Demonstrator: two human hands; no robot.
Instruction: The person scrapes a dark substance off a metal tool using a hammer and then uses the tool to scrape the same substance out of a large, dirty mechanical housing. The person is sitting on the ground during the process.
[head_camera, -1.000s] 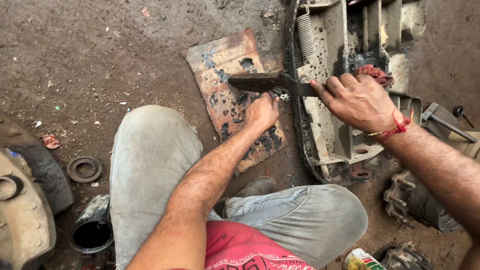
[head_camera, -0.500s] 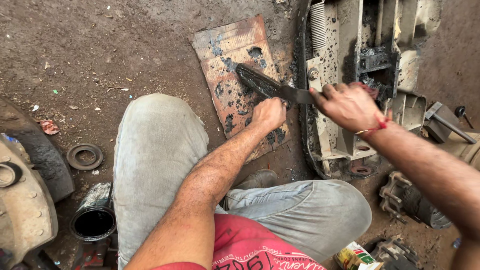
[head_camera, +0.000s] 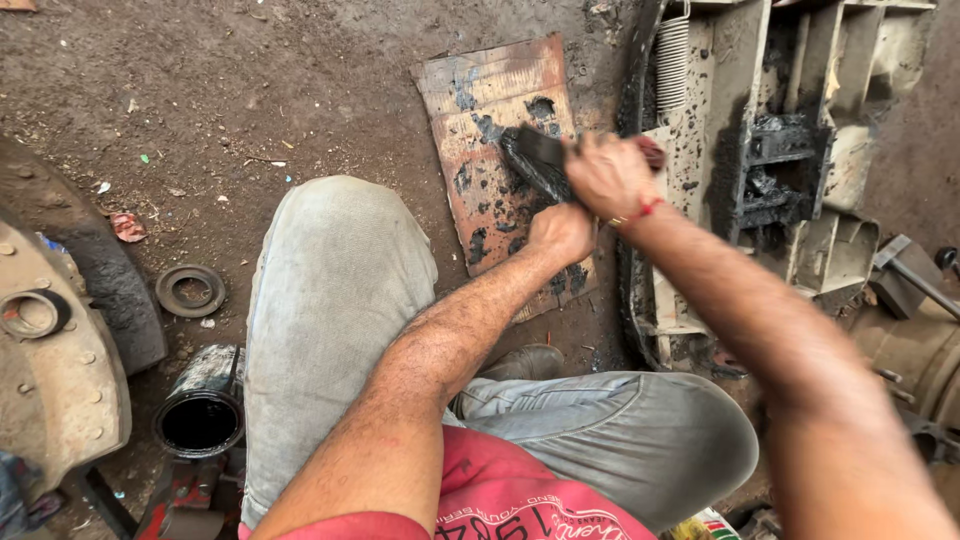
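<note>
Head view, looking down over my own knees: my right hand (head_camera: 612, 178) is closed around the handle of a flat dark blade (head_camera: 535, 158), its fingers wrapped tight, the tip pressed onto a worn reddish board (head_camera: 480, 95) lying on the dirt floor (head_camera: 250, 90). My left hand (head_camera: 562, 232) is curled into a loose fist at the board's lower right part, knuckles resting on it just below the blade; whether it pinches anything I cannot tell. Black grease smears the board's middle and lower right edge, and a lump of it clings to the blade.

Just beside the board's right edge stands a greasy metal housing (head_camera: 760, 150) with a coiled spring along its left side. A rusty ring (head_camera: 190, 291) lies on the floor well off the board's left edge, and an open black can (head_camera: 198, 420) sits near my left knee, beside a heavy round metal part (head_camera: 50, 370).

My judgement: the step in hand is working grease with the blade against the board, wiping or loading it. The next move calls for a steady left hand to keep the board from sliding, and a flat blade angle so the lump stays on when the right hand lifts.
</note>
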